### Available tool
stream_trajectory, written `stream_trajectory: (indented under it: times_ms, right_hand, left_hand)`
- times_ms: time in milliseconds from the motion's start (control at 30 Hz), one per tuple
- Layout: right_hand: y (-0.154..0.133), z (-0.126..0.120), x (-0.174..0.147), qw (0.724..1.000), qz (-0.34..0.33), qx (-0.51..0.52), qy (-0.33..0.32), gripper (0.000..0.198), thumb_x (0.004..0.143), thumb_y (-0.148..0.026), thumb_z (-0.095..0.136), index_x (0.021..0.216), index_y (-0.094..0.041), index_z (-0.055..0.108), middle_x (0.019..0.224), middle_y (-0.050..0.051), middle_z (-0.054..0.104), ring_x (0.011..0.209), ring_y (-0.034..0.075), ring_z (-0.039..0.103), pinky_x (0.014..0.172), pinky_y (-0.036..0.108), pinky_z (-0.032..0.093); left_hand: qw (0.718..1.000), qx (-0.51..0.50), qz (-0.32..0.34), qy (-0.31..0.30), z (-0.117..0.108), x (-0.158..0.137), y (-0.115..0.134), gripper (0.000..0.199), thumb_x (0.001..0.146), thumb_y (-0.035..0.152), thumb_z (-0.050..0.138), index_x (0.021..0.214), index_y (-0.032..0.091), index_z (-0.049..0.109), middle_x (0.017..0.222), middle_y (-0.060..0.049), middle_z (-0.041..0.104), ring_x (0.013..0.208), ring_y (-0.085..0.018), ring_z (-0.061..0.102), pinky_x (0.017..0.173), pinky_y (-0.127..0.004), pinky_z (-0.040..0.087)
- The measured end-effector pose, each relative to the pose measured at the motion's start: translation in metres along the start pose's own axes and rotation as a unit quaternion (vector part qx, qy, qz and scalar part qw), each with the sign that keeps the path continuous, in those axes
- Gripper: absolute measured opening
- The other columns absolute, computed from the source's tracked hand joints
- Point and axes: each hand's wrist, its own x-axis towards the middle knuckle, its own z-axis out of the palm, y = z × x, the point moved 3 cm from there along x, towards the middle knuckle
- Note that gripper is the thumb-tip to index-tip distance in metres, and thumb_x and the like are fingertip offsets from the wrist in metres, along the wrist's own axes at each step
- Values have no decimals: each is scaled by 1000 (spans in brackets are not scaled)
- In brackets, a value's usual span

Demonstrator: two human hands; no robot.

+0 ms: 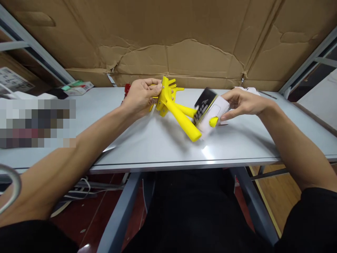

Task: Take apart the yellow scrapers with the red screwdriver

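Observation:
My left hand [144, 93] is closed on a yellow plastic tool [181, 119] with two tube-like handles slanting down to the right and several short prongs at its far end. The tool is held above the white table. My right hand [240, 103] grips a small white and black box [210, 116] with a yellow patch; it is blurred, and its print cannot be read. The tool's handle ends overlap the box in view; I cannot tell whether they touch. Part of a red object [127, 89] shows behind my left hand.
A white table [158, 147] with a metal edge lies before me, backed by a cardboard sheet [171, 31]. At the back left lies a small carton [78, 88]. Behind my right hand sits a white item [250, 90]. Metal posts [310, 63] flank the table.

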Motion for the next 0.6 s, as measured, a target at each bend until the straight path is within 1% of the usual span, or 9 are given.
stream_trajectory:
  times_ms: [67,133,200,267,333,400,467,533,600]
  right_hand:
    - [-1,-5,-7,999,25,-17,-18,50,76,-46,94,108,-11,78,95,6,75,86,8,70,75,15,58]
    - [-4,-15,-17,999,38,-17,15,56,75,-43,94,117,-11,77,96,5,75,85,8,70,75,15,58]
    - [-7,-28,-29,994,39,-2,103,78,75,-40,93,144,-16,67,99,3,75,85,7,71,79,17,57]
    - [-7,-41,-39,981,43,10,191,105,75,-37,92,168,-24,44,99,0,75,87,7,73,84,21,55]
    - [-5,-51,-45,968,48,0,247,114,74,-33,92,174,-26,36,101,1,75,92,9,75,88,26,55]
    - [-1,-59,-45,956,45,-30,288,98,70,-32,95,160,-18,58,102,5,74,93,9,74,89,28,55]
    - [3,-64,-44,942,25,-54,330,73,66,-34,99,131,-11,74,101,9,74,90,8,72,86,27,56]
    - [4,-70,-43,917,-16,-74,391,58,63,-37,102,107,-9,77,101,10,72,87,6,68,79,25,54]
    - [4,-73,-43,888,-38,-98,447,51,66,-40,101,100,-12,76,107,9,71,90,4,64,78,22,52]
  left_hand:
    - [1000,19,-6,7,-2,1,-2,38,80,43,99,99,22,74,88,-4,81,80,-22,80,64,-31,65]
    - [999,38,-10,18,-6,3,-2,38,81,45,99,99,23,74,87,-4,81,87,-25,82,68,-33,66]
    - [998,56,-7,30,-10,4,1,42,82,48,98,101,22,72,86,-3,80,94,-27,82,73,-36,67]
    - [996,77,-4,40,-14,3,5,45,83,48,97,105,20,70,83,-1,79,97,-28,81,76,-37,66]
    - [994,97,-9,44,-15,2,8,45,83,47,97,106,20,68,80,0,76,93,-25,80,77,-36,64]
    - [993,110,-22,41,-14,0,8,43,84,45,96,103,20,67,77,1,74,86,-22,77,77,-36,63]
    - [993,112,-29,34,-11,-1,7,40,85,42,95,100,19,66,75,1,72,79,-20,74,78,-37,63]
    - [994,103,-27,27,-9,-1,4,36,85,38,94,98,20,66,71,2,69,73,-19,72,76,-36,62]
    - [996,88,-14,30,-8,0,1,33,83,33,94,96,21,66,69,2,67,70,-19,72,73,-35,62]
